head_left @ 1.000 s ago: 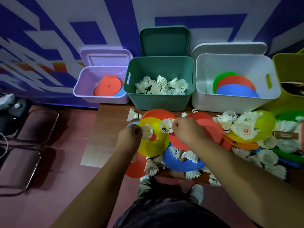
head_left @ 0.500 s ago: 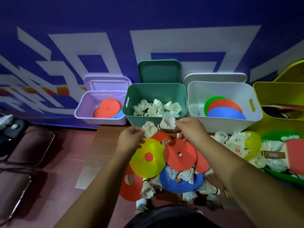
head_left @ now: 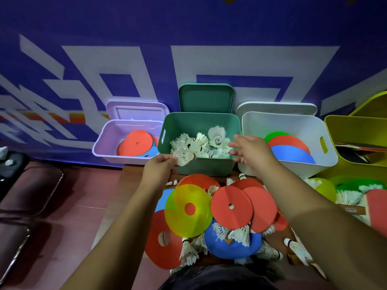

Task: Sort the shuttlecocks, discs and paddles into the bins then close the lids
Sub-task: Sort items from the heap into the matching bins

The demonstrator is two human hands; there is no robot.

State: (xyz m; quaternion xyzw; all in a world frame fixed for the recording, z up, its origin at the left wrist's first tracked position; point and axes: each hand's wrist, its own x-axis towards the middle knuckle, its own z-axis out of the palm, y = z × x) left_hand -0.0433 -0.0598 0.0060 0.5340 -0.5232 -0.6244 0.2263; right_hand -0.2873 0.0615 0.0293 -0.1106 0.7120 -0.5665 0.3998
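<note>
The step in hand is dropping shuttlecocks into the green bin (head_left: 201, 168), and to do it well I want each one carried clear over the front rim before I let go, low enough that it settles on the white heap (head_left: 196, 145) inside rather than bouncing out onto the table (head_left: 129, 185). My left hand (head_left: 160, 169) is at the bin's front-left corner with its fingers curled, pinching one shuttlecock (head_left: 184, 159) by the feathers. The shuttlecock is right at the rim and, I judge, not yet fully over the opening, so I should push it a little further forward first. My right hand (head_left: 254, 149) is over the bin's right edge with its fingers spread and straight, holding nothing. The nearest shuttlecock on the heap is just beside my fingertips but apart from them. The green lid (head_left: 206, 98) stands upright behind the bin, so nothing blocks the drop. Plenty remains: shuttlecocks lie scattered among the yellow disc (head_left: 188, 210) and the red and blue discs in front of me, so I judge the sorting is far from finished and the lids come much later.
</note>
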